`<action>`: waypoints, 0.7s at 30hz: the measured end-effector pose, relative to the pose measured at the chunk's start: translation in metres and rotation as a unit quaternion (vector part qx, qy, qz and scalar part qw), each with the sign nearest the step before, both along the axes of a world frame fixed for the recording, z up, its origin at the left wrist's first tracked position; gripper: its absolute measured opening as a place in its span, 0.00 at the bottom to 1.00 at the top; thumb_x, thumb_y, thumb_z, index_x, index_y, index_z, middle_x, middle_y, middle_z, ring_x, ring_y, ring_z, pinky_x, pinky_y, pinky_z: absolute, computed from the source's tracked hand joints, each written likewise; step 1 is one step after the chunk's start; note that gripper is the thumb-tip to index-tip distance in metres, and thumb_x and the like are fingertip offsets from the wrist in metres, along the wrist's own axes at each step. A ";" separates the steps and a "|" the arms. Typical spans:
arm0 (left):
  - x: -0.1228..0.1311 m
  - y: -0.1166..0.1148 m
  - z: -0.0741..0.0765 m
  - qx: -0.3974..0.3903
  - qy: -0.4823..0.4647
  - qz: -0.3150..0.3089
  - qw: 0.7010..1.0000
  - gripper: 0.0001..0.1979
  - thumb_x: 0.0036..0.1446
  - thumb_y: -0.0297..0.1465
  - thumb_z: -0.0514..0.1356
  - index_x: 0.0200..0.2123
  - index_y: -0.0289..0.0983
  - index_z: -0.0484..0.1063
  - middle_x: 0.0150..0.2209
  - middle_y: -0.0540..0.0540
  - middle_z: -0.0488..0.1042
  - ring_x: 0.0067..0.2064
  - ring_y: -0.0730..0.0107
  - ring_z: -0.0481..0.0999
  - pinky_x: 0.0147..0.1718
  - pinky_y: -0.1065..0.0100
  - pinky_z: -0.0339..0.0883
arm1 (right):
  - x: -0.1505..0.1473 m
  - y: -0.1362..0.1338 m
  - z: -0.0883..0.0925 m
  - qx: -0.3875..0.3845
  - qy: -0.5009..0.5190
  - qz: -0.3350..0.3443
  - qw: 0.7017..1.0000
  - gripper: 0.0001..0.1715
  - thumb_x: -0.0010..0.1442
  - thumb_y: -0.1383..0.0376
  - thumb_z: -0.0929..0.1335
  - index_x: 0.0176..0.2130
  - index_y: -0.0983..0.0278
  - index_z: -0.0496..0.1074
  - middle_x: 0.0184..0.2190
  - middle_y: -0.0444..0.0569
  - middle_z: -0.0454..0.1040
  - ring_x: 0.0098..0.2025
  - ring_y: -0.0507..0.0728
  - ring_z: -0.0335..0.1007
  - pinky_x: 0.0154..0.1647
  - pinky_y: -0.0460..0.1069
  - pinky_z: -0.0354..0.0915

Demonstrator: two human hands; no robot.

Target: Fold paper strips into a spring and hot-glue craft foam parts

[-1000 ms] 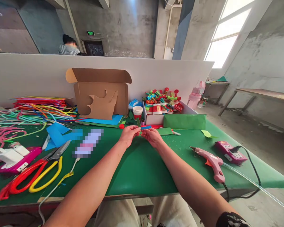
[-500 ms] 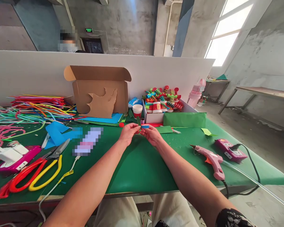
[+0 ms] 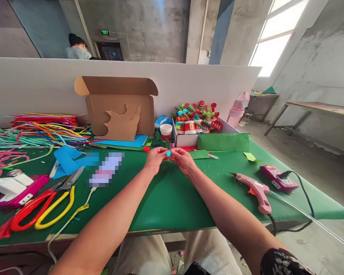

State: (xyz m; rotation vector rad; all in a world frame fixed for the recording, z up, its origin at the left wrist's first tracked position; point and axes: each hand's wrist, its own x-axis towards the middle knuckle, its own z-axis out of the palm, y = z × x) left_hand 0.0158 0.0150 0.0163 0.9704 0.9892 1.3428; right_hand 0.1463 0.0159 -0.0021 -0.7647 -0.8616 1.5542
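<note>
Over the far middle of the green table, my left hand [image 3: 155, 160] and my right hand [image 3: 184, 160] meet fingertip to fingertip. A narrow green paper strip [image 3: 167, 143] stands up between them, with a small blue paper strip [image 3: 168, 153] crossing at its lower end. My left hand's fingers are pinched at the strips from the left. From the right, my right hand pinches the blue strip. Fingertips cover much of both strips, so how they are joined is hidden. Just behind the hands are a stack of paper cups [image 3: 166, 131] and a red cap [image 3: 146, 149].
An open cardboard box [image 3: 120, 86] and a pile of pipe cleaners [image 3: 46, 122] stand back left. Scissors [image 3: 55, 193] lie at left. A box of paper-cup figures [image 3: 186, 141] sits behind; a pink glue gun [image 3: 253, 187] with its cord lies right, beside a power strip [image 3: 278, 179].
The blue strip, earlier held out flat toward my right hand, now appears as a short folded piece against the green strip. My right fingertips have come closer to my left ones.
</note>
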 end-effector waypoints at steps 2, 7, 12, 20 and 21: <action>0.000 0.000 0.001 -0.006 0.001 0.002 1.000 0.22 0.21 0.37 0.77 0.22 0.34 0.74 0.20 0.51 0.72 0.23 0.76 0.68 0.27 0.69 0.64 | 0.000 0.000 -0.001 0.002 -0.002 -0.003 1.000 0.21 0.35 0.58 0.81 0.26 0.65 0.74 0.24 0.42 0.76 0.25 0.47 0.71 0.34 0.45 0.70; 0.002 0.000 0.001 -0.022 0.010 0.007 1.000 0.19 0.26 0.36 0.77 0.20 0.33 0.74 0.19 0.49 0.72 0.22 0.75 0.68 0.28 0.66 0.67 | 0.000 0.002 -0.002 0.012 -0.016 -0.023 1.000 0.23 0.33 0.56 0.81 0.25 0.65 0.74 0.23 0.42 0.75 0.25 0.47 0.71 0.32 0.44 0.70; 0.002 0.000 0.000 -0.014 0.024 0.008 1.000 0.17 0.29 0.36 0.76 0.21 0.33 0.76 0.20 0.48 0.74 0.23 0.74 0.69 0.29 0.65 0.68 | 0.001 0.003 -0.002 0.028 -0.050 -0.047 0.997 0.20 0.36 0.58 0.81 0.26 0.65 0.75 0.23 0.42 0.76 0.23 0.48 0.71 0.32 0.45 0.71; -0.001 0.003 -0.004 0.003 0.044 -0.003 0.999 0.17 0.26 0.36 0.76 0.19 0.35 0.75 0.20 0.48 0.74 0.23 0.73 0.70 0.28 0.66 0.68 | 0.002 0.005 -0.004 0.020 -0.087 -0.021 0.996 0.17 0.38 0.60 0.80 0.29 0.65 0.78 0.23 0.44 0.78 0.23 0.49 0.71 0.33 0.46 0.71; -0.001 0.003 -0.004 0.006 0.044 -0.002 0.999 0.18 0.25 0.36 0.76 0.20 0.35 0.75 0.20 0.49 0.74 0.23 0.73 0.70 0.28 0.66 0.68 | 0.002 0.005 -0.004 0.017 -0.087 -0.014 0.996 0.17 0.39 0.61 0.80 0.28 0.66 0.78 0.22 0.44 0.78 0.23 0.48 0.71 0.33 0.46 0.71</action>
